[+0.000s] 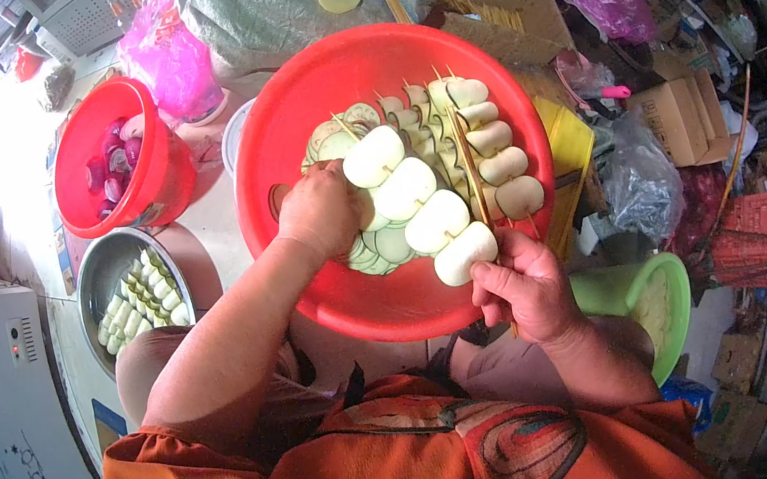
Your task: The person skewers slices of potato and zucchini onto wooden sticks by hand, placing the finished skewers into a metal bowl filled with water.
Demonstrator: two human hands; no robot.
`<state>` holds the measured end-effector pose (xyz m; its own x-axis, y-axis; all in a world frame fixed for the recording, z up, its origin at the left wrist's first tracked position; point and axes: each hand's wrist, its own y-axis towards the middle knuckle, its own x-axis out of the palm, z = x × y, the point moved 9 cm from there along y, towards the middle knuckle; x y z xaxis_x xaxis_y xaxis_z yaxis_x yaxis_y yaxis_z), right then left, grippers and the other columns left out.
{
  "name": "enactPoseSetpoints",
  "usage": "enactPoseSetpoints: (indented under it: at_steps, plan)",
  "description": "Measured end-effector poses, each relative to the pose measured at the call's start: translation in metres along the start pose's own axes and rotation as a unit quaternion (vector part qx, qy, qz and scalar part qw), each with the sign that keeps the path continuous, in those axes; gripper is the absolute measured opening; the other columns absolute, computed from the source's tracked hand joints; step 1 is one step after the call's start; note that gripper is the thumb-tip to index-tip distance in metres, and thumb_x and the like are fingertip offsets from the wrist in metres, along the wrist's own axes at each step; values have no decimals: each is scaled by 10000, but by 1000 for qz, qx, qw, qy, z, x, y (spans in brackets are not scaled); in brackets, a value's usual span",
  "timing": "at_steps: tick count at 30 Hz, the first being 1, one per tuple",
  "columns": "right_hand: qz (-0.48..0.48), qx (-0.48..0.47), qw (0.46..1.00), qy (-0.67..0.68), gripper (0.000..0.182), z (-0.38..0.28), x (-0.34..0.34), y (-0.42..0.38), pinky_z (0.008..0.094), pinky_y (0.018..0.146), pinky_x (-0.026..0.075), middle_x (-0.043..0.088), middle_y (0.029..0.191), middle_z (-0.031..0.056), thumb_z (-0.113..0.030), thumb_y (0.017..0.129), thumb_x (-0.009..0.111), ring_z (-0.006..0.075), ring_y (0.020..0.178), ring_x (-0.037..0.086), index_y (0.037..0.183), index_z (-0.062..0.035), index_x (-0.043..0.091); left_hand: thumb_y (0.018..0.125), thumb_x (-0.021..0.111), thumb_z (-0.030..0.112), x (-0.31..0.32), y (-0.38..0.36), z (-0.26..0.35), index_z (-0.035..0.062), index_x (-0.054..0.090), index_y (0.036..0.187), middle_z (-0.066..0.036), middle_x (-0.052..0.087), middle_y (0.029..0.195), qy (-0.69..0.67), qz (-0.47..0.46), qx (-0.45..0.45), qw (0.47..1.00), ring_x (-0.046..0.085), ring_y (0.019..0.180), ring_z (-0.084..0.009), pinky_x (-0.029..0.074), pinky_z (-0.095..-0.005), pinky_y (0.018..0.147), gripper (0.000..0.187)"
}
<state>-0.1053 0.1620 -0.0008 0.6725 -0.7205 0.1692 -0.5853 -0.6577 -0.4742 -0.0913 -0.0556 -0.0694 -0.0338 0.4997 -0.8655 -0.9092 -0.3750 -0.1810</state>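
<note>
A bamboo skewer threaded with several thick, pale round vegetable slices (407, 187) slants across the large red basin (407, 322). My left hand (319, 208) is closed at its upper left side, the fingertips partly hidden behind the slices. With thumb and fingers pinched, my right hand (525, 285) grips the skewer's lower end beside the last slice. Bare bamboo sticks (468, 159) also run up out of that hand. Finished skewers of slices (495, 140) lie along the basin's right side. Loose thin green-edged slices (375, 249) are heaped beneath my left hand.
At the left stand a red bucket (175, 178) of purple onions (116, 168) and a metal bowl (95, 333) with more skewers. A green tub (676, 292) sits by my right knee. Cardboard (507, 6), plastic bags (643, 186) and a red crate (750, 244) crowd the right.
</note>
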Motion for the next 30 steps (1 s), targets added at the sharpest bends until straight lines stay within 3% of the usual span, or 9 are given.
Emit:
enactPoseSetpoints:
  at_steps: [6, 9, 12, 13, 15, 18, 22, 28, 30]
  plan:
    - [-1, 0, 1000, -4, 140, 0, 0, -1, 186, 440, 416, 583, 687, 29, -143, 888, 565, 60, 487, 508, 986, -44, 553, 748, 603, 235, -11, 0, 10, 15, 607, 940, -197, 637, 930, -44, -19, 22, 999, 632, 875, -341, 503, -413, 792, 292]
    - [-2, 1, 1000, -3, 139, -1, -1, -2, 185, 438, 412, 584, 685, 26, -145, 888, 567, 60, 485, 508, 986, -47, 553, 703, 670, 268, -11, 13, -10, 14, 607, 907, -224, 638, 821, -153, -37, -6, 988, 645, 846, -320, 513, -394, 742, 331]
    - [-8, 8, 1000, -4, 141, -1, -2, -4, 183, 435, 410, 586, 690, 25, -142, 887, 570, 58, 487, 508, 988, -46, 551, 791, 614, 147, -33, 6, -28, 67, 567, 822, -92, 622, 751, -446, -57, -180, 875, 627, 697, -214, 515, -321, 614, 97]
    - [-12, 7, 1000, 2, 143, -1, -1, -5, 181, 432, 408, 586, 691, 24, -140, 886, 571, 57, 487, 508, 990, -45, 551, 791, 614, 147, -33, 9, -32, 67, 567, 822, -92, 622, 751, -445, -57, -179, 876, 627, 697, -214, 515, -321, 614, 97]
    - [-16, 6, 1000, 8, 144, -1, 1, -5, 180, 429, 405, 586, 691, 23, -138, 884, 572, 55, 486, 508, 992, -44, 551, 827, 584, 87, -41, 13, -43, 78, 538, 790, -59, 605, 783, -634, 19, -163, 756, 618, 692, -159, 535, -297, 588, 60]
    - [-20, 10, 1000, 9, 151, 1, 2, -6, 178, 425, 401, 585, 690, 21, -134, 883, 573, 54, 484, 509, 1002, -42, 551, 839, 546, 61, -47, 9, -45, 81, 542, 851, -60, 607, 831, -662, 41, -186, 725, 618, 700, -167, 549, -300, 604, 23]
    - [-28, 19, 999, -8, 170, 5, 4, -5, 177, 409, 382, 584, 687, 19, -151, 878, 582, 52, 468, 503, 1008, -44, 554, 849, 517, 103, -49, 18, -42, 59, 541, 973, -74, 625, 891, -701, 11, -121, 703, 631, 786, -180, 562, -323, 661, 134]
    - [-21, 28, 999, -22, 166, 6, 4, -4, 175, 397, 365, 584, 684, 16, -164, 873, 589, 46, 453, 494, 991, -51, 558, 830, 507, 83, -59, 12, -32, 50, 537, 1039, -77, 625, 957, -741, 29, -133, 657, 636, 863, -190, 561, -327, 720, 213]
    - [-22, 30, 999, -23, 160, 6, 5, -4, 175, 398, 366, 584, 684, 15, -161, 873, 587, 45, 453, 494, 988, -52, 558, 823, 516, 70, -58, 13, -36, 58, 530, 1024, -76, 609, 941, -753, 40, -133, 643, 626, 834, -186, 554, -307, 658, 202]
